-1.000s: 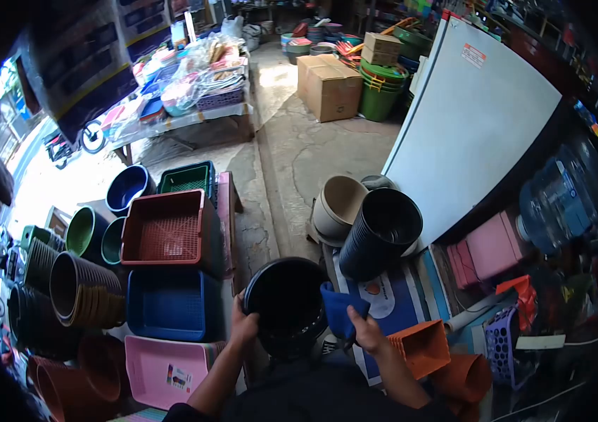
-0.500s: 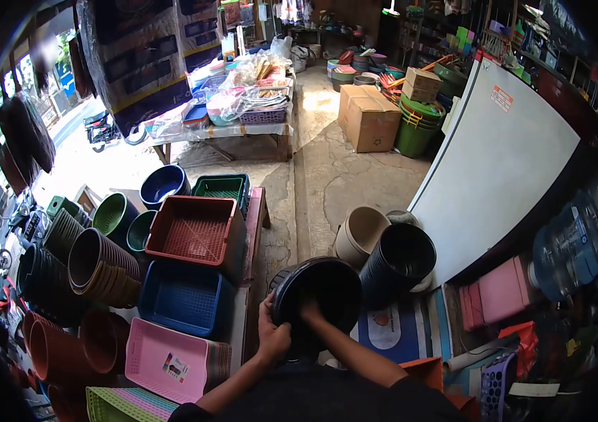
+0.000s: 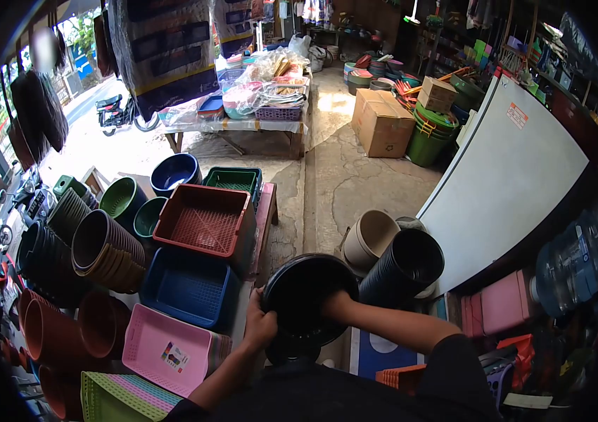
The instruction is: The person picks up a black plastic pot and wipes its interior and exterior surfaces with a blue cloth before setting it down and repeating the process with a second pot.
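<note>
A round black plastic pot (image 3: 297, 285) stands tilted in front of my body, its wide mouth turned up towards me. My left hand (image 3: 260, 325) is closed on the left side of its rim, with the thumb on the near edge. My right hand (image 3: 339, 307) reaches inside the pot near the right wall. Its fingers are lost in the dark interior, so I cannot see what they touch. To the right of the pot stand a stack of black pots (image 3: 411, 261) and some beige pots (image 3: 373, 235).
On the left, a low bench holds a red-brown basket (image 3: 204, 221), a blue basket (image 3: 190, 287) and pink trays (image 3: 169, 348). A white panel (image 3: 510, 162) leans on the right, near a water bottle (image 3: 572, 264). Further off sit cardboard boxes (image 3: 382, 123) and a goods table (image 3: 243, 126).
My right hand has moved right inside the pot, and its elbow has swung outward. The left hand stays on the rim. The view has shifted slightly.
</note>
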`<state>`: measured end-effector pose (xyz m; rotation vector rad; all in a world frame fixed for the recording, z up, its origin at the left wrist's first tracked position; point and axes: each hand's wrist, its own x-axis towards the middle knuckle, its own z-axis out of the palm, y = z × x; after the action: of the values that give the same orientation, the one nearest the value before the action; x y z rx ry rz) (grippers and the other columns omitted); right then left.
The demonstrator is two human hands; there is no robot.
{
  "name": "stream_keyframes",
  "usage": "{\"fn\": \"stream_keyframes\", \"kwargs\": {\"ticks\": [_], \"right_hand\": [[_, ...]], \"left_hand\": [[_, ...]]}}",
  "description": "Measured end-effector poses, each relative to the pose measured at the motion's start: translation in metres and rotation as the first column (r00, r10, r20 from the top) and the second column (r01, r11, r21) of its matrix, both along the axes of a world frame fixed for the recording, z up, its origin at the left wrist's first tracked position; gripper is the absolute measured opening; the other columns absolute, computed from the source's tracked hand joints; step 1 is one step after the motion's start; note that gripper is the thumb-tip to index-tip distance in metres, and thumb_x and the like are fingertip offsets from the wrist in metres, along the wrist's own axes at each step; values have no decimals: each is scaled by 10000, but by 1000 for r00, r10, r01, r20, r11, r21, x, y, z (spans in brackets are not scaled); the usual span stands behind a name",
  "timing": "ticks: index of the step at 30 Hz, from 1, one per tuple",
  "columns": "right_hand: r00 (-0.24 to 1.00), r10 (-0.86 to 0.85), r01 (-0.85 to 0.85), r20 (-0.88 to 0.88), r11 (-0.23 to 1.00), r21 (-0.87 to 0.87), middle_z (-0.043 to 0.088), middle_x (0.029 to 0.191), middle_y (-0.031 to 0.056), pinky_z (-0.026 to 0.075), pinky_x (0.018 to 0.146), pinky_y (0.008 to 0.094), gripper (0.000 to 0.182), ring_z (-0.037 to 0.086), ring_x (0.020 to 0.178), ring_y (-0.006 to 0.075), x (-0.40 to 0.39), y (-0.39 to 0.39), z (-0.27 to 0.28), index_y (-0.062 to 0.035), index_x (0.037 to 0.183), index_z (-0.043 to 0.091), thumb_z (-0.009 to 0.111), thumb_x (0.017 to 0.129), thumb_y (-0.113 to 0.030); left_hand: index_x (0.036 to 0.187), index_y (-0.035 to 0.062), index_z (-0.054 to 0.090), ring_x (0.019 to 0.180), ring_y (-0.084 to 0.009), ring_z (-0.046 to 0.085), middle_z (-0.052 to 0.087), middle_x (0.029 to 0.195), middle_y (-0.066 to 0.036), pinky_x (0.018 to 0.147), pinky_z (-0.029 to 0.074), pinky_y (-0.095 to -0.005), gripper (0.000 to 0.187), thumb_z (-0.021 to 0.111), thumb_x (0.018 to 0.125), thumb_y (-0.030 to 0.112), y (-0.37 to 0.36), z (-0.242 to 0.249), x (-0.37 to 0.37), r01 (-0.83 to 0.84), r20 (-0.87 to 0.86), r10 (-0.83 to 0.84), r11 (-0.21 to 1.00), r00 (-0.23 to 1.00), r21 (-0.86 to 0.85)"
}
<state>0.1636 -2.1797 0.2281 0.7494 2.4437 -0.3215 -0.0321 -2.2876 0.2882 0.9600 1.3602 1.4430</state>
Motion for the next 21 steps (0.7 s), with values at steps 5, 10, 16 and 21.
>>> {"fn": "stream_keyframes", "kwargs": {"ticks": [5,10,16,21], "right_hand": [[888,351,-200,-297,876,438,646,1128,145,480,898,430,348,615,1013,316,39,59,-96,-71,1129,660,542,839,-222],[861,193,35,-470,900,434,628,1136,196,467,920,442,396,610,1022,339,25,10,-59,-62,1162,635,555,819,-244],[869,-392,323,-303,912,-255,647,1080,228,473,918,432,426,622,998,376,-31,-54,-7,11,1125,623,466,899,-315],[207,-902,236,-380,423,-875,651,1037,239,463,947,425,444,630,984,366,-55,-63,-27,4,1098,611,405,944,-357]], "left_hand": [[1231,2,473,1080,-193,545,563,1102,-111,975,398,-286,582,382,676,-146,13,-23,6,82,-85,-82,997,993,-6],[1300,-11,443,1147,-194,523,552,1164,-130,1016,375,-287,649,366,671,-156,13,-5,8,63,-69,-55,989,996,134],[1337,-11,428,1168,-176,507,542,1214,-126,1037,356,-292,577,439,775,-140,11,-15,19,30,-25,-24,969,999,244],[1300,0,464,1127,-148,511,558,1197,-90,991,386,-288,408,599,949,161,4,-28,19,63,17,-66,987,998,146]]}}
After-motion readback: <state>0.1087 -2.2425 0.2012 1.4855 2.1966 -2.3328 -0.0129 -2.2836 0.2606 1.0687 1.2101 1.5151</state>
